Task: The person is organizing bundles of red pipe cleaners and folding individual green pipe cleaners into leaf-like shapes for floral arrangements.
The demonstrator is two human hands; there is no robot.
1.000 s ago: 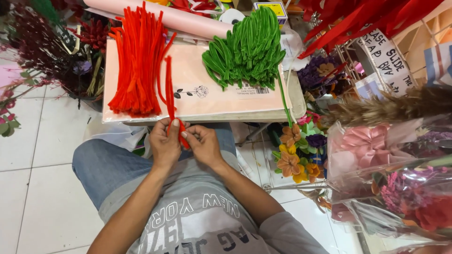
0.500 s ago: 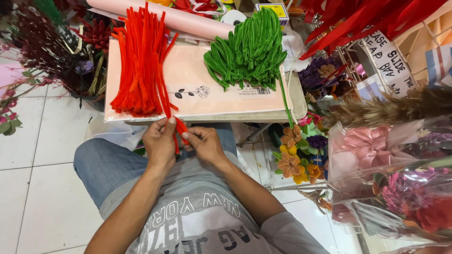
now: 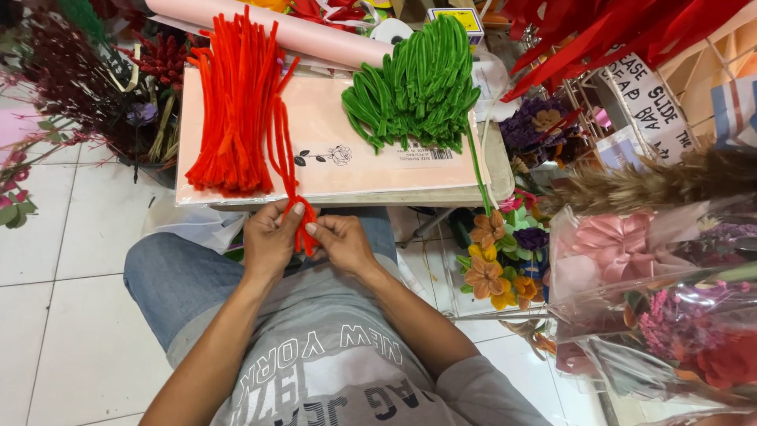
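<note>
Change vs a sec ago: red pipe cleaner was a straighter strand rising from the hands toward the red pile; now its lower end is bunched into a small loop/twist between the fingertips. Hands have come a touch closer together, low centre of frame, over the lap. Reads as shaping underway — bend forming, not finished; long tail still runs up to the worktop edge.

Left hand: thumb + fingers pinched on the strand's left side. Right hand: fingertips pinched on the twisted part from the right. Both clamped on the same piece, nearly touching each other.

Look of the piece: fuzzy, thin, bright red-orange, bends sharply, holds its kink. Exact shape of the loop unclear — fingers cover part.

Around: red pile upper left of centre, fanned on a pale pink sheet lying on the worktop. Green pile upper centre, same sheet, well apart from the red. Pink paper roll behind. Fake flowers right of centre, near floor. Wrapped bouquets lower right.
</note>
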